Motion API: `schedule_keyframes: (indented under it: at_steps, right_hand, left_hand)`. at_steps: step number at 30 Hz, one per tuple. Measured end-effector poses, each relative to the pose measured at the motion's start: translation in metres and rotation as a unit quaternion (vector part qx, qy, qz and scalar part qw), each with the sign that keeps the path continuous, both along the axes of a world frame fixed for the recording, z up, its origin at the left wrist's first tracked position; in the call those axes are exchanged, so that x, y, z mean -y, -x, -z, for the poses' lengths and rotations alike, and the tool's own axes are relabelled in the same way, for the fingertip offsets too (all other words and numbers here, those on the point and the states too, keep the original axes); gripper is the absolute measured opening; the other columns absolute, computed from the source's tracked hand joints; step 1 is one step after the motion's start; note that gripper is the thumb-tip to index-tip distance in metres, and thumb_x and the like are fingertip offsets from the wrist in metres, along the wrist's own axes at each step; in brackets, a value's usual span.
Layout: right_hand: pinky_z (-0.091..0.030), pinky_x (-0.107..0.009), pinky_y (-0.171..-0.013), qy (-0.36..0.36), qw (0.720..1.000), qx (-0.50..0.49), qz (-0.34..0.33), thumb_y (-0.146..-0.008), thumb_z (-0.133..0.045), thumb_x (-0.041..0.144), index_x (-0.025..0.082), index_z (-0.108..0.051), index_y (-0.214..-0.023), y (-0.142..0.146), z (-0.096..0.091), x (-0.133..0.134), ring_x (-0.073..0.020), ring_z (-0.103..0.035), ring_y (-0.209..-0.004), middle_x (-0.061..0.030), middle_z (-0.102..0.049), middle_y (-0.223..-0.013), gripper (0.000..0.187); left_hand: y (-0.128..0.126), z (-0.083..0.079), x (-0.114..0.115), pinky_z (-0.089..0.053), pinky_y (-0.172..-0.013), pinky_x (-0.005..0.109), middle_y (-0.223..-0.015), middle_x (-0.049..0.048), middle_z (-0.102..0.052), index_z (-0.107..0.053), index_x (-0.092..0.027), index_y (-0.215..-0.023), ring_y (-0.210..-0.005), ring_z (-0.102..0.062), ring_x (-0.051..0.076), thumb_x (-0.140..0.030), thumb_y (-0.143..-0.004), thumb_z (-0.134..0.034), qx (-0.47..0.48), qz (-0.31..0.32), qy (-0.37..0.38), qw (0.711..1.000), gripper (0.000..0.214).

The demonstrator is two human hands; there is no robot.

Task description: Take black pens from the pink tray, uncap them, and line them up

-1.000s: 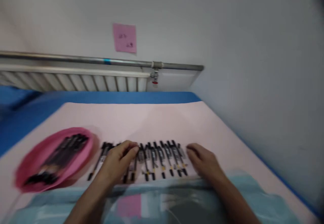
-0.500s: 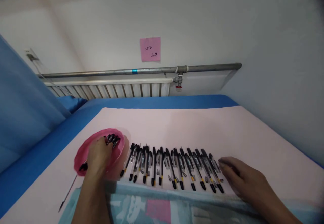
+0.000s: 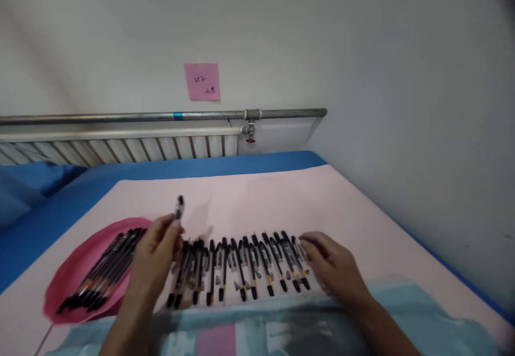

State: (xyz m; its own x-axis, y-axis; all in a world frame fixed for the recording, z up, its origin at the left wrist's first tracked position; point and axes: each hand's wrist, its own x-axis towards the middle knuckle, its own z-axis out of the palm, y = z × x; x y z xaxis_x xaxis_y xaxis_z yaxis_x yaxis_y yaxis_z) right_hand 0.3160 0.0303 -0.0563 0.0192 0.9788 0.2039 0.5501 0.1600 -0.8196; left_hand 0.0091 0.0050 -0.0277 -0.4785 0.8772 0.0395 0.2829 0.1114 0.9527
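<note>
Between the fingers of my left hand (image 3: 155,249) a pen (image 3: 179,206) is held, its black capped end pointing up, slightly blurred. The hand is between the pink bowl (image 3: 56,291) and the left end of a row of pens (image 3: 212,270). These clear-barrelled pens lie side by side with black ends, and separate clear caps (image 3: 232,259) and small metal-looking pieces (image 3: 258,274) lie among them. At the row's right end, my right hand (image 3: 338,265) has thumb and forefinger pinched beside the last cap; whether they grip anything is hidden. Several dark pens (image 3: 115,265) rest in the bowl.
A pink sheet (image 3: 265,198) covers the blue surface (image 3: 225,165). Light-blue patterned cloth (image 3: 414,308) runs along the near edge. Behind stand a radiator (image 3: 161,147), a metal pipe (image 3: 132,117) with a red-handled valve (image 3: 250,133), and a wall with a pink note (image 3: 203,81).
My left hand has come out of the bowl and moved right, lifting a pen. The camera view has turned to the right. My right hand stays by the row's right end.
</note>
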Motion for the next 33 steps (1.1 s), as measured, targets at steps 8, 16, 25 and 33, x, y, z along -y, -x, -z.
schedule_keyframes:
  at_steps: [8,16,25,33]
  right_hand:
    - [-0.031,-0.019,-0.042,0.173,0.926,-0.284,-0.179,-0.076,-0.056,0.038,0.017,-0.06,-0.093,0.043,-0.009,0.016,-0.007,-0.043,-0.047,0.0016,-0.054,-0.062,0.027]
    - [-0.021,-0.017,-0.037,0.247,0.891,-0.35,-0.152,-0.075,-0.059,0.042,0.017,-0.053,-0.073,0.045,-0.004,0.018,-0.0036,-0.029,-0.038,0.0078,-0.039,-0.046,0.026]
    - [-0.04,-0.021,-0.046,0.172,0.811,-0.556,-0.062,-0.07,-0.058,0.03,0.018,-0.052,-0.076,0.034,-0.006,0.008,-0.0103,-0.052,-0.06,-0.0008,-0.056,-0.076,0.014]
    - [-0.017,-0.015,-0.034,0.263,0.872,-0.402,-0.093,-0.068,-0.065,0.03,0.017,-0.051,-0.073,0.053,0.0,0.021,-0.0015,-0.026,-0.035,0.0094,-0.039,-0.047,0.019]
  left_hand:
    - [-0.1,0.022,0.015,-0.024,-0.042,0.019,-0.056,-0.0061,-0.047,-0.055,-0.021,-0.09,-0.043,-0.035,0.005,-0.048,-0.07,-0.062,0.323,0.312,0.154,0.88,0.035]
    - [-0.106,0.024,0.016,-0.014,-0.041,0.021,-0.051,-0.0075,-0.04,-0.056,-0.02,-0.09,-0.041,-0.026,0.005,-0.051,-0.074,-0.055,0.275,0.356,0.187,0.873,0.035]
    - [-0.104,0.035,0.017,-0.016,-0.042,0.021,-0.052,-0.0062,-0.041,-0.049,-0.018,-0.068,-0.043,-0.026,0.004,-0.049,-0.074,-0.056,0.307,0.369,0.172,0.86,0.032]
    - [-0.11,0.032,0.023,-0.021,-0.043,0.019,-0.053,-0.0059,-0.044,-0.052,-0.017,-0.068,-0.044,-0.031,0.004,-0.043,-0.074,-0.059,0.315,0.351,0.136,0.871,0.028]
